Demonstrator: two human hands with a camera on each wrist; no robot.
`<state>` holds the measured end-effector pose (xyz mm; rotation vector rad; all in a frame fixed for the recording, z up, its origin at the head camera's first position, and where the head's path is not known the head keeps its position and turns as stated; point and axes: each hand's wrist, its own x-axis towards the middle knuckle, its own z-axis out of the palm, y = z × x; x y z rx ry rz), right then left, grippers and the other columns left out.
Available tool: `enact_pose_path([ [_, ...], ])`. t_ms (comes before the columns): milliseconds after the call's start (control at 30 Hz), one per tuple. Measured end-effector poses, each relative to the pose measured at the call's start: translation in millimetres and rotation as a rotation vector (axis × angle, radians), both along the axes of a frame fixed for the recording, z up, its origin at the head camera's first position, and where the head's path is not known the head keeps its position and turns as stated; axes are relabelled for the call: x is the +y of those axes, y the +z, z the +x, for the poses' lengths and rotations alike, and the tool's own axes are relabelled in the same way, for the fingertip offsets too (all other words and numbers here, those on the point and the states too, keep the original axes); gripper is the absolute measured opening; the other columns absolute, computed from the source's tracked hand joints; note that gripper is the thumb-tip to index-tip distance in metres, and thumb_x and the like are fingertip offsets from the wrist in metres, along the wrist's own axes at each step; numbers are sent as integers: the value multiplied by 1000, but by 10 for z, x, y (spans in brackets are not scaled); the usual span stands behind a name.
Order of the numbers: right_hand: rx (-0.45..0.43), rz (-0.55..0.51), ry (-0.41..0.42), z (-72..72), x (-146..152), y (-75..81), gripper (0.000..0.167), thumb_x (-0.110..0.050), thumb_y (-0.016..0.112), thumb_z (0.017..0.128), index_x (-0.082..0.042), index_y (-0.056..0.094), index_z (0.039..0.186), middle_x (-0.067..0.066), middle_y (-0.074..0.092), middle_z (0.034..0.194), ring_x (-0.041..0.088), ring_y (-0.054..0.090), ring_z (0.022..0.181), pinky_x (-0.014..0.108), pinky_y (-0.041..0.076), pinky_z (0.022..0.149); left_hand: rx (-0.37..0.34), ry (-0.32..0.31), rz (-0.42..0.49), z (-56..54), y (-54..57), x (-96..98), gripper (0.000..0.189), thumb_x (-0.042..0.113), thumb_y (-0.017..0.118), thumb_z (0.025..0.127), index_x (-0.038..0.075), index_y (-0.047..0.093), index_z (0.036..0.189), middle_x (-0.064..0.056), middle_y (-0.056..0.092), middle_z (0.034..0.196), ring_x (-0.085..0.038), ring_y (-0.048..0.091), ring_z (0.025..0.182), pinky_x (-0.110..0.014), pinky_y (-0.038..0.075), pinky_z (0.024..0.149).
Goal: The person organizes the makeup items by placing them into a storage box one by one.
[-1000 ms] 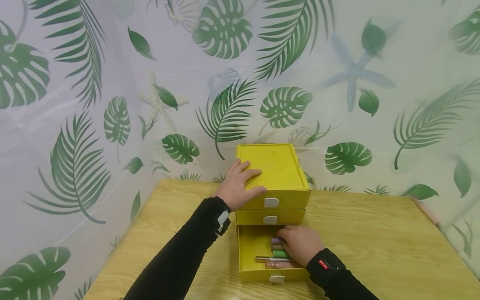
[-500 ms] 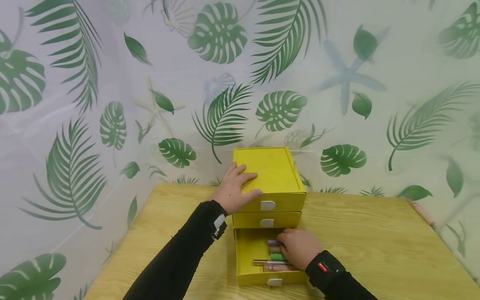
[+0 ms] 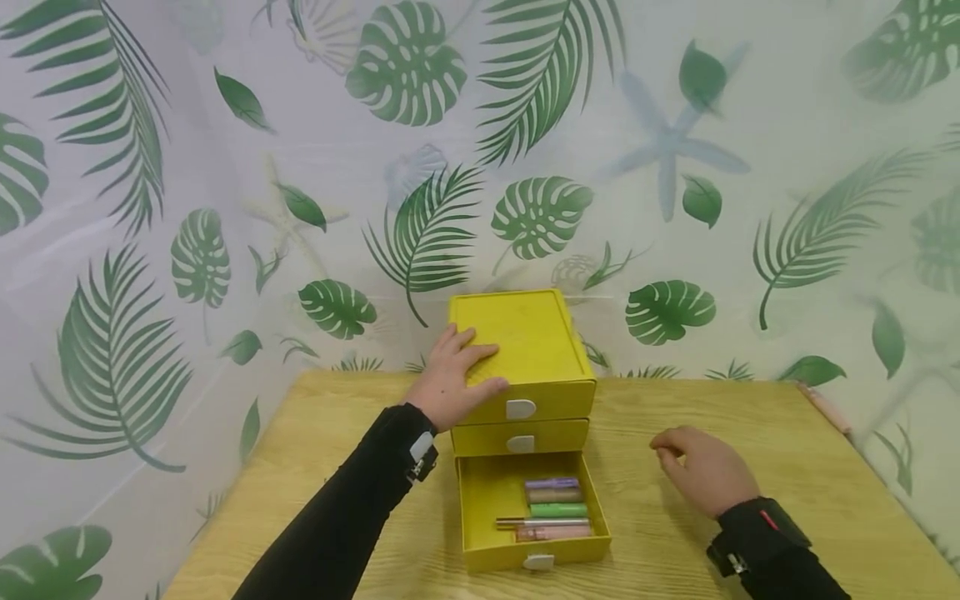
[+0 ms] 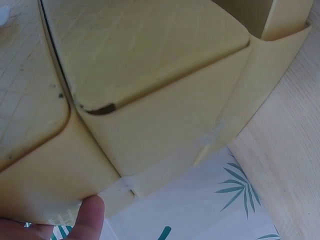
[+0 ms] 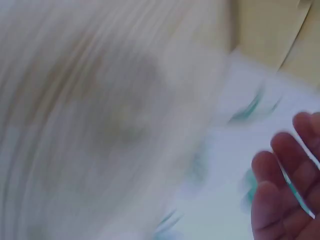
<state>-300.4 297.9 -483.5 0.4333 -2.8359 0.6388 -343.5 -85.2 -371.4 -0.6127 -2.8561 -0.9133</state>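
A yellow box with stacked drawers [image 3: 517,333] stands at the back of the table. My left hand [image 3: 450,379] rests on its top left edge, fingers spread; in the left wrist view a fingertip [image 4: 91,210] touches the box's side. The bottom drawer [image 3: 480,500] is pulled out. Inside lie a purple marker-like stick [image 3: 552,483], a brown tube [image 3: 553,496], a green tube [image 3: 558,510], a thin metallic stick [image 3: 517,522] and a pink tube [image 3: 553,532]. To the right, above the table, my right hand [image 3: 708,471] holds nothing, its fingers loosely bent.
The wood-grain table [image 3: 645,550] spreads around the box. A leaf-printed sheet [image 3: 450,167] hangs close behind it. At the table's far right edge lies a pinkish roll-like thing [image 3: 825,408]. The two upper drawers [image 3: 521,433] are closed.
My right hand has left the open drawer and moved right, uncovering the sticks and tubes. My left hand stays on the box. The whole head view has shifted slightly.
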Motion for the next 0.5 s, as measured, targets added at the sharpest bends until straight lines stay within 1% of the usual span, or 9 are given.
enact_pose_path([
  [100,-64,9,-69,-175,503,-115,28,-16,57,102,-2,68,123,22,62,119,43,60,104,56,51,83,5,4,-17,-7,-19,-20,64,55,62,96,22,52,150,-7,26,165,-27,4,155,-52,21,120],
  [167,-88,18,-104,-305,837,-179,34,-17,53,103,3,63,129,31,56,125,50,56,107,61,48,83,10,6,-18,-6,-24,-32,64,55,62,96,22,53,150,-8,26,165,-28,4,155,-53,20,120],
  [233,-78,39,-139,-441,1155,-231,37,-17,52,101,6,61,129,36,52,126,54,52,107,65,45,82,18,3,-15,-1,-22,-45,64,54,62,96,20,53,149,-10,26,165,-29,4,155,-54,20,120],
  [300,-61,53,-177,-562,1427,-259,39,-14,51,99,11,58,128,38,47,134,58,47,113,69,41,86,23,1,-9,7,-21,-61,64,54,63,96,20,53,149,-11,26,165,-30,4,155,-55,19,120],
  [333,-58,57,-197,-608,1539,-267,41,-12,50,98,13,55,130,40,44,135,60,44,114,71,39,87,25,1,-10,13,-20,-70,64,54,62,96,19,53,149,-11,26,165,-30,4,155,-55,19,120],
  [367,-71,60,-218,-644,1636,-261,46,-12,49,98,13,50,136,42,41,136,62,42,115,72,38,87,22,4,-12,22,-19,-81,64,54,62,96,20,53,149,-10,26,165,-29,3,155,-55,18,120],
  [433,-112,68,-289,-714,1792,-260,58,-14,49,97,10,38,148,45,36,137,66,38,116,75,36,89,21,10,-15,39,-19,-101,64,54,62,96,20,53,150,-10,25,165,-28,3,155,-55,18,121],
  [500,-180,72,-364,-759,1913,-257,70,-17,50,97,3,22,157,48,31,134,68,36,114,76,37,88,19,15,-16,56,-15,-113,64,54,62,96,21,53,150,-8,25,165,-27,3,155,-54,18,121],
])
